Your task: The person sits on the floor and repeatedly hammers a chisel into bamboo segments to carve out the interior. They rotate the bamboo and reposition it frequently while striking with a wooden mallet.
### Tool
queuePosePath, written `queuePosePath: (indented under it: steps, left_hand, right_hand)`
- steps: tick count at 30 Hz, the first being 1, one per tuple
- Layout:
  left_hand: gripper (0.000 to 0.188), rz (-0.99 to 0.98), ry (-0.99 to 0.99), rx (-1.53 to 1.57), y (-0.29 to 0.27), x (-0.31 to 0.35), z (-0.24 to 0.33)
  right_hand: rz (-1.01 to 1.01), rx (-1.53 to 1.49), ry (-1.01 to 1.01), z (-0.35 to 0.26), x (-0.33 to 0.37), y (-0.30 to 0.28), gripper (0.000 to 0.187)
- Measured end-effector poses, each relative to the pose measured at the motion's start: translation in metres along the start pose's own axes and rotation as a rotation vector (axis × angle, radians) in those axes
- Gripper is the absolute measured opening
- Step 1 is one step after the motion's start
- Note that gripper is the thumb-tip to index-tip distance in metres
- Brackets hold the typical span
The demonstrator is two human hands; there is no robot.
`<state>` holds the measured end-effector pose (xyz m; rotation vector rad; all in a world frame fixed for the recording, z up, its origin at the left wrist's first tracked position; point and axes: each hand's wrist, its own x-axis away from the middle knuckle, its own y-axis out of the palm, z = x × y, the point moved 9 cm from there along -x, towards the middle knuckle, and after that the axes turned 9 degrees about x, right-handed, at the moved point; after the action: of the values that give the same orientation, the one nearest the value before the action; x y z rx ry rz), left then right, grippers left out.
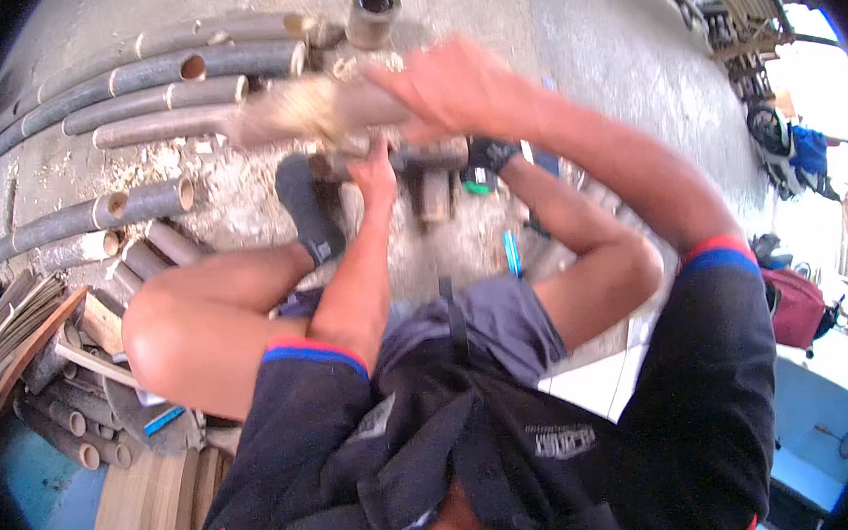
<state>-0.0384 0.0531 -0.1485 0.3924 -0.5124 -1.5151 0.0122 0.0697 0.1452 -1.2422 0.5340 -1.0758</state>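
Note:
My right hand (455,88) is raised, its fingers wrapped round the end of a thick brown bamboo-like length (362,105), smeared by motion. Its far end blurs into a pale patch toward the left. Below it, my left hand (374,174) is closed. What it grips is too blurred to make out. Under that hand a short bamboo piece (440,152) lies crosswise between my dark-clad feet. Another short bamboo stub (436,196) sits just below it, toward my body.
Long bamboo poles (151,84) with cut openings lie at the left, amid pale shavings (162,166). A bamboo cup (373,18) stands at the far side. Bamboo offcuts (78,422) and slats (21,332) are piled by my left knee. A red bag (794,306) is at right.

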Motion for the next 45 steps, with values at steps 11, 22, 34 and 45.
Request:
queuePosePath:
  steps: [11, 22, 34, 45]
  left_hand:
    - [0.014, 0.061, -0.216, 0.139, -0.006, 0.013, -0.01]
    - [0.007, 0.012, -0.343, 0.232, 0.034, 0.031, -0.021]
    - [0.003, 0.088, -0.314, 0.195, -0.006, 0.013, -0.014]
    - [0.017, 0.211, -0.21, 0.114, -0.005, 0.024, -0.02]
  right_hand:
    - [-0.094, -0.106, 0.034, -0.022, -0.021, -0.002, 0.08]
    - [0.565, -0.263, 0.142, 0.007, -0.036, -0.146, 0.072]
    - [0.206, -0.005, -0.026, -0.004, -0.039, -0.07, 0.06]
    - [-0.321, -0.074, -0.14, -0.007, 0.003, 0.039, 0.083]
